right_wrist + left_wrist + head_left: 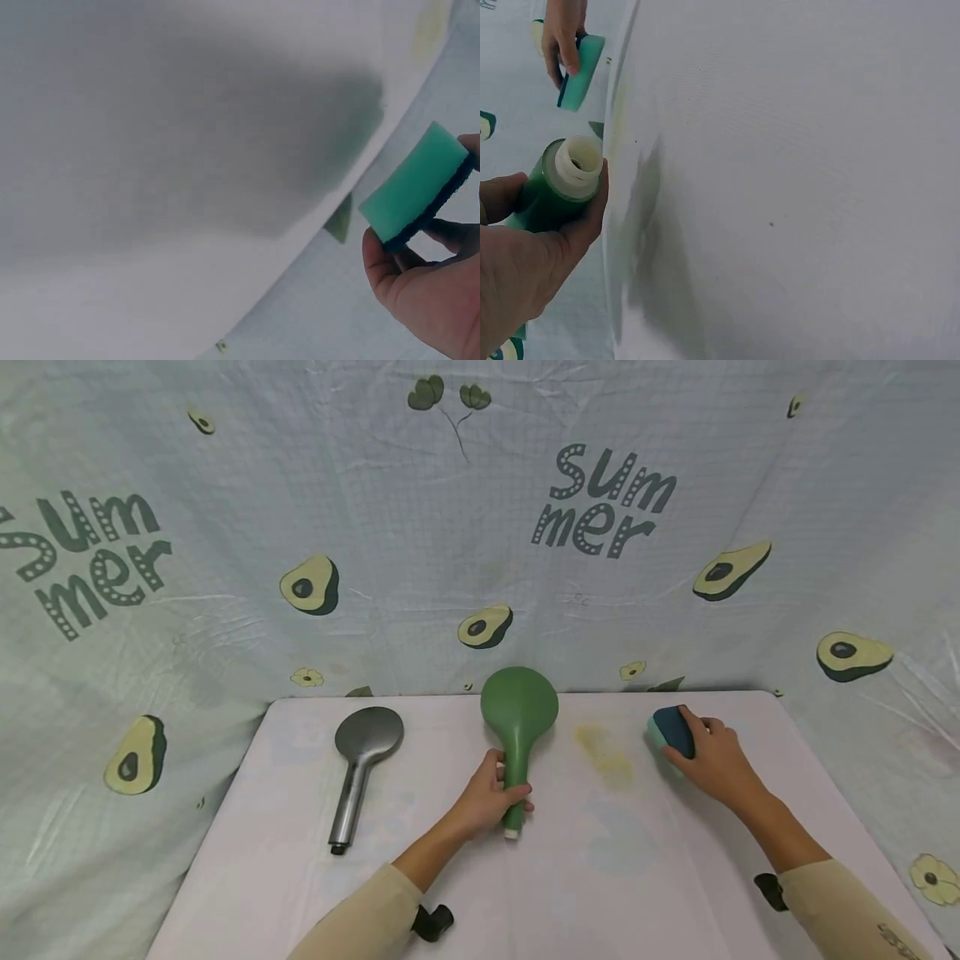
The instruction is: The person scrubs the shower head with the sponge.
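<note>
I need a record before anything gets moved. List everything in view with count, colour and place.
tabletop: 1, pinkish white, below everything handled
printed cloth: at least 1, pale grey with avocados, flowers and "summer" lettering, behind the tabletop
grey shower head: 1, metallic grey, left part of the tabletop
green shower head: 1, green with whitish threaded end, centre
stain: 1, yellowish, between green shower head and sponge
sponge: 1, teal and dark blue, far right
black objects: 2, black, one beside each sleeve
sleeves: 2, beige, lower edge of head view
left hand: 1, bare, gripping the green shower head's handle
right hand: 1, bare, holding the sponge
</note>
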### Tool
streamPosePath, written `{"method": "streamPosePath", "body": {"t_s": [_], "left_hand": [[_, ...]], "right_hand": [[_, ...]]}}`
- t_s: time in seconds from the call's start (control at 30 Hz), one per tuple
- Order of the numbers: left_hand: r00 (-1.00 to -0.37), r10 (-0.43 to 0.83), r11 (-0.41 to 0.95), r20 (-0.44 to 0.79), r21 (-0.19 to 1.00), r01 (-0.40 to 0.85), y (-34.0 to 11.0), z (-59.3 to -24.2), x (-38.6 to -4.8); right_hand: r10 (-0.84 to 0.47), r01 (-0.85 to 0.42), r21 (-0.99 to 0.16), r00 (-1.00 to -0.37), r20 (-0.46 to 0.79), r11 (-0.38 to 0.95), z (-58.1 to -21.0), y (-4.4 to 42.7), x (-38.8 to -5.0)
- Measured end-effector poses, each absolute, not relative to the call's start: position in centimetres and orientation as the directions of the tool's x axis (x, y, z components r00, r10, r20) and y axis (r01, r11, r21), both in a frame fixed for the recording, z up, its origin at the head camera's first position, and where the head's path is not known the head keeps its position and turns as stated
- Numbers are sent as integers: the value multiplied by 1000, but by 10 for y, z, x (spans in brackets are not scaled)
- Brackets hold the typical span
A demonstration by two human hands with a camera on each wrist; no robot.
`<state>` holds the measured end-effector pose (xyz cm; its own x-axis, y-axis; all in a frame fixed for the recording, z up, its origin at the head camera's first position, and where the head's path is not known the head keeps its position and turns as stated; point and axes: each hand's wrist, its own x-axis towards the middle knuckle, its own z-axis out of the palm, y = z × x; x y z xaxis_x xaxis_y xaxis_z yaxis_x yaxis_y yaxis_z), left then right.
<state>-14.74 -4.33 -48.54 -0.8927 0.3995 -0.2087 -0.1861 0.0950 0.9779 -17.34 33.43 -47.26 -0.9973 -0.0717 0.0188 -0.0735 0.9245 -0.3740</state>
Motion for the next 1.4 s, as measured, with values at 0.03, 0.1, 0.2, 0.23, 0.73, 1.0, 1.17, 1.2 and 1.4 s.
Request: {"method": "streamPosePath", "body": {"t_s": [0.03, 0.1, 0.2, 0.23, 0.73, 1.0, 1.17, 1.2, 1.4], "left_hand": [[-895, 400, 94, -198, 980, -175, -44, -485, -148], [-898, 404, 88, -175, 984, -152, -46, -483, -148], [-903, 405, 81, -143, 989, -121, -47, -480, -147], [-904, 407, 79, -133, 991, -110, -48, -480, -146], [-908, 420, 53, 3, 998, 28, -51, -474, -140], [-905, 417, 44, 80, 993, 108, -50, -475, -139], [-907, 415, 79, 74, 990, 117, -51, -474, -139], [-905, 419, 81, 75, 990, 119, -51, -474, -139], [-882, 460, 67, 102, 987, 149, -50, -474, -135]], "right_hand": [[-80, -86, -382, -996, 33, 920, -469, 331, -173], [-96, -116, -398, -993, 70, 910, -462, 324, -173], [-124, -173, -410, -982, 143, 895, -450, 311, -173], [-135, -196, -409, -975, 174, 891, -447, 306, -173], [-443, -614, -231, -737, 511, 755, -399, 221, -169], [-614, -747, -11, -554, 563, 664, -391, 185, -158], [-679, -788, 84, -465, 567, 610, -392, 166, -154], [-688, -791, 100, -453, 566, 603, -392, 163, -154], [-728, -788, 203, -393, 561, 581, -390, 151, -155]]}}
